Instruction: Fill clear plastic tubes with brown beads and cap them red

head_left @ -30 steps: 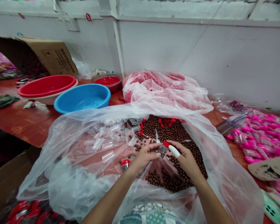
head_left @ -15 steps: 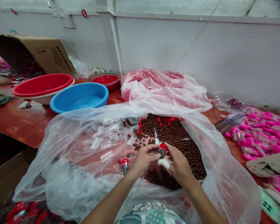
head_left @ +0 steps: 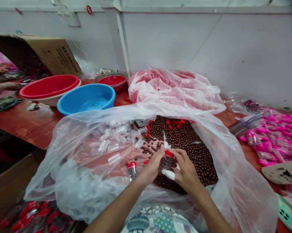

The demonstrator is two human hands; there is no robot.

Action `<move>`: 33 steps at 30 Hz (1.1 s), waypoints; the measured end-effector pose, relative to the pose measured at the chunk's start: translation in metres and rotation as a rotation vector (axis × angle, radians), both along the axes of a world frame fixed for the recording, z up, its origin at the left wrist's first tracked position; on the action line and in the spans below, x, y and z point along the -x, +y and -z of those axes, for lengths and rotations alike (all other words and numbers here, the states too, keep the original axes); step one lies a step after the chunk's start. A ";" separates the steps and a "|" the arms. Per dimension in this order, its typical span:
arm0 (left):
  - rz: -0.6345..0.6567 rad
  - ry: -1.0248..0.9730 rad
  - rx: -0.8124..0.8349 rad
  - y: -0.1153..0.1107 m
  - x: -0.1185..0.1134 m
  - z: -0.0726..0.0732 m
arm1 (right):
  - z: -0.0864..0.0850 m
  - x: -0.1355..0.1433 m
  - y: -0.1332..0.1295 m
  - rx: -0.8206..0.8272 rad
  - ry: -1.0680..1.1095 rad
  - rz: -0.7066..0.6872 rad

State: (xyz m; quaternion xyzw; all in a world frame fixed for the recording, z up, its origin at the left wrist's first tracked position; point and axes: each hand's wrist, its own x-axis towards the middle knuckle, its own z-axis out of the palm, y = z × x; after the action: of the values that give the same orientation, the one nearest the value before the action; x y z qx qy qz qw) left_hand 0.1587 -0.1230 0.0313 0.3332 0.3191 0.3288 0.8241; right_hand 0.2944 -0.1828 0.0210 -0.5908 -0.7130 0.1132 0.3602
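Both of my hands close around one small clear jar point(head_left: 167, 161) with a red cap and dark contents, held over a heap of brown balls point(head_left: 196, 155). My left hand point(head_left: 152, 168) grips it from the left. My right hand point(head_left: 186, 168), with a white wrapping on one finger, holds its right side. Another red-capped jar point(head_left: 131, 171) stands left of my left forearm. Clear open tubes point(head_left: 114, 158) lie on the plastic sheet at the left of the balls. Several red pieces point(head_left: 148, 131) rest on the balls' far part.
Beyond the sheet are a blue basin point(head_left: 87, 98), a red basin point(head_left: 50, 86) and a pink-filled plastic bag point(head_left: 172, 90). Pink packets point(head_left: 277, 136) and a phone point(head_left: 288, 212) lie at right. Another person's hand point(head_left: 8, 86) shows at far left.
The view has shifted slightly. My left fingers have moved up along the jar's side, and the jar shows lower and more upright between my hands. The other person's hand has come further into view.
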 end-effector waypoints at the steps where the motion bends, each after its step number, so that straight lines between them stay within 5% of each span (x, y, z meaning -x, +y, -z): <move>1: -0.024 0.008 0.031 -0.003 -0.004 0.001 | 0.001 0.002 -0.001 -0.018 -0.023 -0.001; 8: -0.129 0.090 -0.002 -0.017 -0.015 0.008 | 0.003 0.008 -0.010 -0.032 -0.091 0.005; 13: -0.172 0.042 0.024 -0.011 -0.006 0.004 | 0.011 0.000 -0.019 0.290 0.222 0.185; 16: -0.174 0.075 0.027 -0.010 -0.002 0.005 | 0.020 -0.005 -0.021 0.392 0.352 0.172; 19: -0.136 0.110 0.031 -0.014 -0.001 0.007 | 0.021 -0.003 -0.020 0.245 0.325 0.136; 23: -0.056 0.115 0.081 -0.021 -0.001 0.006 | 0.013 0.004 -0.017 0.054 0.001 -0.007; 33: 0.039 0.079 0.137 -0.021 0.003 0.003 | 0.007 0.010 -0.016 -0.078 -0.261 -0.049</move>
State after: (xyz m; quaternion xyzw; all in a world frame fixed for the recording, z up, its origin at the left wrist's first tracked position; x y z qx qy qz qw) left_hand 0.1556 -0.1443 0.0287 0.2947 0.3665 0.2768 0.8380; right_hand 0.2843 -0.1991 0.0141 -0.5686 -0.7718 0.0166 0.2843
